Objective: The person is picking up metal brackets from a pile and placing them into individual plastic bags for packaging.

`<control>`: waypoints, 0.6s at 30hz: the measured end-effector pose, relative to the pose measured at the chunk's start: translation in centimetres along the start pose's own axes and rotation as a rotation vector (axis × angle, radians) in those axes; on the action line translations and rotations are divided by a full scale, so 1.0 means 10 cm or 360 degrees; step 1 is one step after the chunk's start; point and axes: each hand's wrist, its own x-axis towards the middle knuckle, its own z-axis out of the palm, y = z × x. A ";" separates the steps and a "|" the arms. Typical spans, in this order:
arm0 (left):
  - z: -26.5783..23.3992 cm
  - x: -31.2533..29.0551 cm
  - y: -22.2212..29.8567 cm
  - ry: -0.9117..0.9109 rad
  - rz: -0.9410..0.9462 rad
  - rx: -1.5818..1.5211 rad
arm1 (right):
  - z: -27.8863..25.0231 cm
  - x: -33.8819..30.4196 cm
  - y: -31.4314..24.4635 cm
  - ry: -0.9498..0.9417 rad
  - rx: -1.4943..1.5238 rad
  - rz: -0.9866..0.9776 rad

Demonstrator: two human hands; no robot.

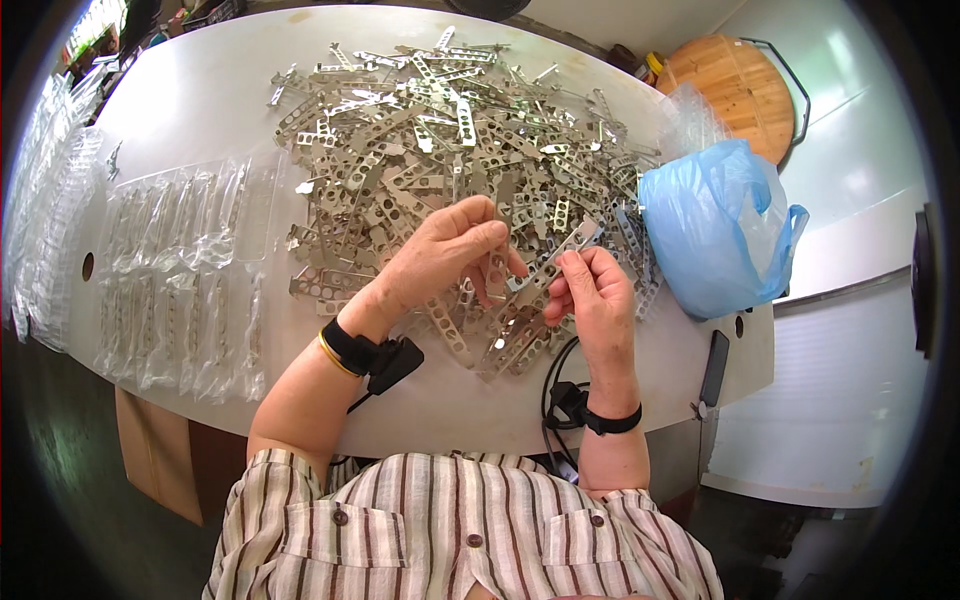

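Observation:
A large heap of flat, silvery metal strips with round holes (390,210) spreads over the middle of the table. My right hand (603,305) pinches one perforated metal strip (578,238) between thumb and fingers, and the strip slants up and to the right over the heap. Just left of it, my left hand (450,248) hovers above the near part of the heap, thumb and fingers closed together. Whatever lies in those left fingers blends with the metal pieces behind and cannot be made out. Both wrists wear black straps.
Clear plastic trays in two rows (185,225), holding wrapped strips, lie left on the white table (200,75). Stacked clear packaging (50,190) stands farther left. To the right are a blue plastic bag (715,230), a round wooden board (735,90) and a dark handheld object (714,368). Black cables run near my right wrist.

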 end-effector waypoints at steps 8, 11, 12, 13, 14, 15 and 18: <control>0.04 0.02 -0.13 -0.0199 -0.0093 0.0094 | 0.01 -0.02 -0.03 0.0035 0.0157 -0.0033; 0.04 0.02 -0.13 -0.0282 -0.0126 0.0126 | 0.05 -0.02 -0.04 0.0035 0.0198 -0.0088; 0.05 0.01 -0.14 -0.0282 -0.0127 0.0125 | 0.05 -0.03 -0.04 0.0012 0.0189 -0.0119; 0.05 0.01 -0.15 -0.0255 -0.0106 0.0114 | 0.06 -0.03 -0.03 0.0013 0.0189 -0.0117; 0.06 0.00 -0.15 -0.0228 -0.0084 0.0103 | 0.06 -0.04 -0.02 0.0001 0.0210 -0.0108; 0.06 0.00 -0.15 -0.0228 -0.0084 0.0103 | 0.07 -0.05 -0.01 -0.0009 0.0230 -0.0101; 0.06 0.01 -0.13 -0.0178 0.0000 0.0083 | 0.04 -0.05 0.02 -0.0048 0.0226 -0.0101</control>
